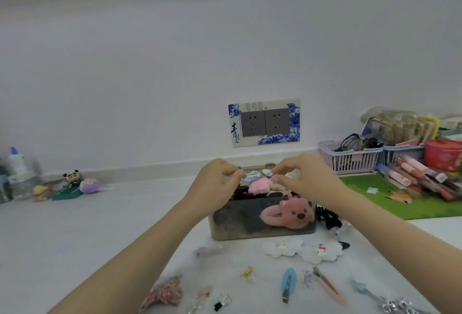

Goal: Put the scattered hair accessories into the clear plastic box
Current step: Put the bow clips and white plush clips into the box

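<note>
Fingers of both hands are curled and pinched onto a small white-and-blue patterned hair accessory [252, 176], held directly over the open top of the clear plastic box [262, 232]. The left hand [216, 186] pinches its left end and the right hand [306, 178] its right end, so its long axis is seen to run left to right, roughly along the long side of the box. A second blue-and-white piece appears near the right fingertips; whether it is part of the same item cannot be told.

The coming move is judged to turn on this: the accessory lies just above the heaped contents, so only a short drop or press downward is called for, with both hands about equally near.

The box is rigid and see-through, already crowded: a fluffy pink pompom [260, 187] sits at the top and a soft pink plush bear-faced clip [290, 213] is pressed against the front wall. The heap looks springy and may push a light piece back out.

Still scattered on the pale bench [75, 233] are two fuzzy white cloud-shaped clips [302, 251], a smooth blue oval snap clip [288, 283], a slim pink duckbill clip [330, 286] and a packet of small pink elastic bands [166, 293].
</note>
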### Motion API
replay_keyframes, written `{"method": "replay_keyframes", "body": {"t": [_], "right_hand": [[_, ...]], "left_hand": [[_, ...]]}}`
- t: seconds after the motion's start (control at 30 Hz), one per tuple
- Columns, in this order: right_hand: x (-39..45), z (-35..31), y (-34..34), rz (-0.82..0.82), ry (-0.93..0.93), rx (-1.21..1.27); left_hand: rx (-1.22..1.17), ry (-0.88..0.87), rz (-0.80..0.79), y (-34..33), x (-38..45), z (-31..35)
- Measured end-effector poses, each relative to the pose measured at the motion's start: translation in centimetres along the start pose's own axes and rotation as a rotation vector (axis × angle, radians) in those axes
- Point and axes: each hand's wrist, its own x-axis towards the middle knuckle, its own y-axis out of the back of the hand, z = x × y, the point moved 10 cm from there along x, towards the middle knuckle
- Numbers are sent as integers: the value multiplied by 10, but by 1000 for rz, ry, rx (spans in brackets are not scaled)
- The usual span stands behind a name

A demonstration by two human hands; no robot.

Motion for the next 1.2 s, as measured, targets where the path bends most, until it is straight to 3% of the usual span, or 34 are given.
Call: {"method": "replay_keyframes", "body": {"t": [0.13, 0.33, 0.5, 0.77, 1.0, 1.2], "right_hand": [[-31, -22, -5, -19, 3, 42], [-61, -26, -42, -122, -43, 99], [-75, -9, -69, -204, -66, -19], [-94, 20, -56, -106, -188, 68], [-107, 51, -52, -160, -331, 20], [-112, 65, -63, -245, -415, 98]], "left_hand": [[-8, 91, -17, 7, -41, -12], [85, 262, -212, -17, -87, -55], [178, 333, -296, -37, -104, -74], [65, 358, -285, -48, -100, -74], [77, 236, -219, -56, -89, -40], [-37, 201, -296, -90, -78, -8]]}}
